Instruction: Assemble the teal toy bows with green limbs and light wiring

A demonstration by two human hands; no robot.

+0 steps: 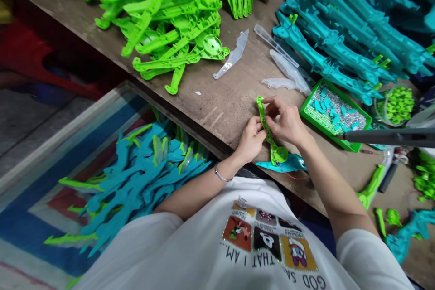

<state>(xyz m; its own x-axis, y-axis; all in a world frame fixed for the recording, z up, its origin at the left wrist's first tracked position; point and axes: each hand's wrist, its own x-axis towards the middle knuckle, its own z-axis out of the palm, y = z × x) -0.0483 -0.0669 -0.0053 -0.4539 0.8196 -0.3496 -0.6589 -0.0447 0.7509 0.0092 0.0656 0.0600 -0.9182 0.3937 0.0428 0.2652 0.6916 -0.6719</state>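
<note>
My left hand (251, 138) and my right hand (285, 120) both grip one long bright green plastic part (272, 138) above the near edge of the wooden bench (220, 104). The part ends in a round cup near my wrists, and thin red wires run from it. Under it lies a teal plastic shell (288, 164) on the bench edge. A silver bangle (220, 175) sits on my left wrist.
A heap of green parts (166, 18) lies at the back left, and a row of teal toy bodies (343, 41) at the back right. A green tray of screws and small teal pieces (335, 113) stands right of my hands. Clear plastic pieces (234, 56) lie between. Assembled teal toys (136, 181) fill a bag below the bench.
</note>
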